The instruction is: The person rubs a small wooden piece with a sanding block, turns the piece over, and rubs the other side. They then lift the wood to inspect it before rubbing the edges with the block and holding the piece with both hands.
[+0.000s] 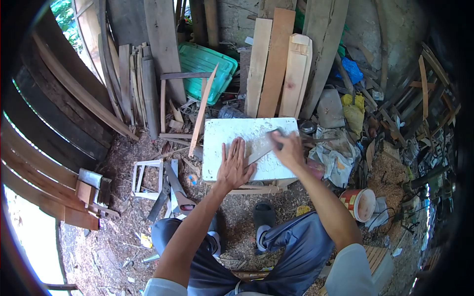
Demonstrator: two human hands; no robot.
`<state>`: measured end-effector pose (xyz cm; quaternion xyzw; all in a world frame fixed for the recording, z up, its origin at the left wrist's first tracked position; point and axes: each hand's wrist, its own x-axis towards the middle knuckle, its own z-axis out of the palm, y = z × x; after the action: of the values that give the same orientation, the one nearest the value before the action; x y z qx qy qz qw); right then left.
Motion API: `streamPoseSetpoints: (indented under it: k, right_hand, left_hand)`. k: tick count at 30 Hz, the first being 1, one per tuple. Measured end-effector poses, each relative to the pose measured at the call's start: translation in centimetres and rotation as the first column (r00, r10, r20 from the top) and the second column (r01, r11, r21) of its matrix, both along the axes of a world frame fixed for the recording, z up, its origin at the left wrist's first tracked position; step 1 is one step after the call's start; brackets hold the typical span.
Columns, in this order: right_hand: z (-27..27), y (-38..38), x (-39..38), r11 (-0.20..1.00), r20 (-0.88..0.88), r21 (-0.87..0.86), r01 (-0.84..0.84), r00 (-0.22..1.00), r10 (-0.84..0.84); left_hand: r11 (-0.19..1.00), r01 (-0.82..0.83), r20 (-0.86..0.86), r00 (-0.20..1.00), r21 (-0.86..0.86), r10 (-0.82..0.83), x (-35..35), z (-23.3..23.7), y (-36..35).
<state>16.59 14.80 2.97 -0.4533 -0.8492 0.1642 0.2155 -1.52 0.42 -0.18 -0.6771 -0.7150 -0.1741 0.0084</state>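
Handsaw (183, 201): on the ground, left of the table (217, 143). Left hand (234, 170): palm down on the table's near half, fingers extended, thumb apart, beside a wood strip (258, 154) lying aslant. Right hand (290, 150): forearm slanting inward, grip closed around a blurred dark block (274, 134) at the strip's far end.

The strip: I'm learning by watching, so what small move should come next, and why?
Probably draw the dark block along the strip toward the left hand: the right hand holds it at the strip's far end, and the left hand rests at the near end, seemingly steadying it.
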Motion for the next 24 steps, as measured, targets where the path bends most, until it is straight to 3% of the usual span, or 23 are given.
streamPoseSetpoints:
  k: [1,3,5,7,10,11,13,15,16,17,19,20,23,24]
  right_hand:
    - [-0.6,-1.1,-0.4,0.985,-0.057,-0.071,-0.155,0.987,0.151]
    - [2.7,-6.6,-0.8,0.967,0.054,-0.006,-0.255,0.965,0.255]
    - [2.9,-5.2,-0.4,0.968,0.061,-0.096,-0.231,0.970,0.237]
    - [4.0,-2.8,0.3,0.987,0.110,-0.159,-0.028,0.993,0.046]
    - [2.6,0.0,1.4,0.978,0.079,0.034,0.205,0.975,-0.207]
    - [1.5,0.0,1.1,0.978,0.084,0.037,0.203,0.975,-0.206]
    - [-0.9,-1.2,-0.1,0.999,-0.042,0.046,-0.019,0.999,0.021]
    - [1.6,-5.9,-0.6,0.976,-0.072,-0.015,-0.216,0.974,0.215]
    - [1.9,-6.0,-0.4,0.973,-0.029,0.014,-0.232,0.972,0.232]
    - [1.7,-4.8,-0.1,0.976,-0.020,0.034,-0.216,0.976,0.217]
    - [3.5,-2.1,0.6,1.000,0.121,-0.003,0.025,0.992,-0.025]
    - [2.5,-1.0,1.6,0.987,0.053,0.135,0.083,0.994,-0.091]
    - [2.7,-2.6,0.1,0.980,0.067,0.148,0.135,0.987,-0.146]
    - [1.8,-3.6,-0.3,0.997,-0.001,0.078,0.006,1.000,-0.006]
  left_hand:
    - [1.000,0.005,0.017,1.000,0.003,-0.005,0.2,0.0,0.1]
    - [0.999,0.019,0.023,1.000,0.034,-0.020,0.3,0.4,0.9]
    - [0.999,0.013,0.038,0.999,0.049,-0.015,0.0,-0.3,-0.1]
    - [1.000,0.017,0.001,1.000,0.020,-0.017,-0.2,0.0,0.0]
    - [0.997,0.033,0.042,0.998,0.070,-0.036,-0.2,-0.4,0.0]
    - [0.997,0.031,0.047,0.998,0.072,-0.035,-0.1,-0.4,0.0]
    - [0.996,0.053,0.069,0.996,0.073,-0.058,-0.1,0.1,-0.1]
    - [0.987,0.064,0.048,0.996,0.147,-0.072,0.0,-0.2,0.0]
    - [0.989,0.061,0.061,0.996,0.137,-0.070,-0.1,0.0,0.1]
    - [0.992,0.057,0.080,0.995,0.115,-0.066,-0.2,-0.1,-0.2]
    - [0.989,0.069,0.070,0.994,0.133,-0.079,-0.2,-0.1,-0.1]
    - [0.990,0.065,0.068,0.995,0.129,-0.074,-0.2,0.0,-0.2]
    - [0.990,0.054,0.059,0.996,0.127,-0.062,0.0,0.0,-0.2]
    - [0.986,0.057,0.073,0.995,0.155,-0.069,0.0,-0.3,-0.2]
